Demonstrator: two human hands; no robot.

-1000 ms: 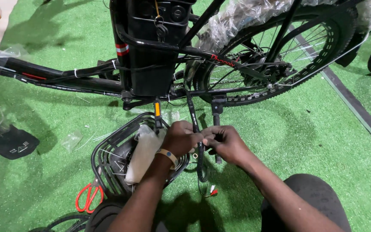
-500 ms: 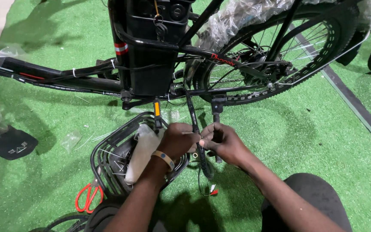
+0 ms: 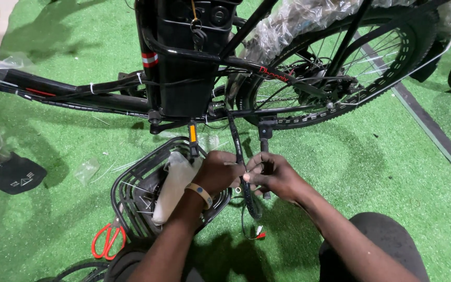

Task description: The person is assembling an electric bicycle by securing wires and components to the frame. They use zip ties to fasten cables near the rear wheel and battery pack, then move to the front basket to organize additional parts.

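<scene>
We see both forearms reaching up from the bottom of the frame and meeting just below centre. Our left hand (image 3: 219, 172) comes in from the lower left, wrist bent slightly, a band (image 3: 199, 192) around it; the fingers are curled closed on a thin black strap (image 3: 238, 156) that runs down from the bike (image 3: 194, 68) towards the lower centre. Our right hand (image 3: 275, 176) comes in from the lower right, knuckles up, thumb and fingers pinched narrow on the same strap just beside the left hand; the two hands nearly touch. The strap passes between them and curves on below to a loop near the turf (image 3: 382, 172), where a small red-tipped wire end (image 3: 259, 235) lies.

Right behind the right hand, the kickstand (image 3: 264, 141) stands upright on the turf. To the left of the left hand, an orange pedal reflector (image 3: 192, 133) hangs under the frame. Under the left forearm, at lower left, sits a black wire basket (image 3: 131, 196) with a white bag (image 3: 176, 183) lying in it. Red scissors (image 3: 108, 240) lie on the turf just left of the basket. The rear wheel (image 3: 340, 78), partly wrapped in clear plastic, fills the upper right. A black flat piece (image 3: 14, 175) lies at the left edge.
</scene>
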